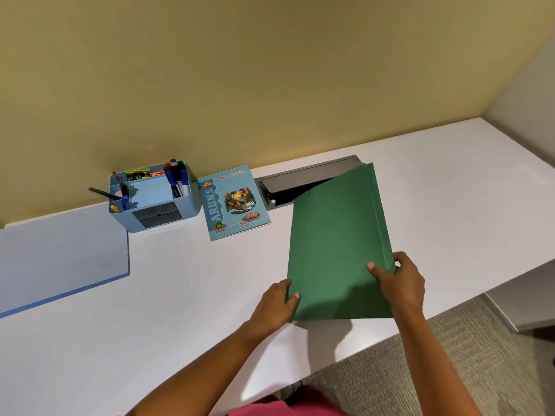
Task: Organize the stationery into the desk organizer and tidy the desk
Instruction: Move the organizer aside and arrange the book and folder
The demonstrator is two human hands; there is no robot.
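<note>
Left hand (277, 304): grips the near left edge of the green folder (336, 241), thumb on the cover, fingers hidden beneath it.
Right hand (404, 286): pinches the folder's near right corner, thumb lying on the cover, fingers curled round the spine edge.
Green folder: closed, held between both hands and stretching away from them; a shadow lies on the desk (210, 295) under its near edge.
Cable hatch (300, 181): grey, beyond the hands, partly covered by the folder's far end.
Notebook (234, 202): blue, flat on the desk, beyond and left of the left hand.
Desk organizer (156, 202): blue, farther left, just beside the notebook, with markers (177, 175) upright in its back right compartment and a pencil (102, 193) leaning out on its left.
Mat (60, 253): blue-edged, far left of both hands.
</note>
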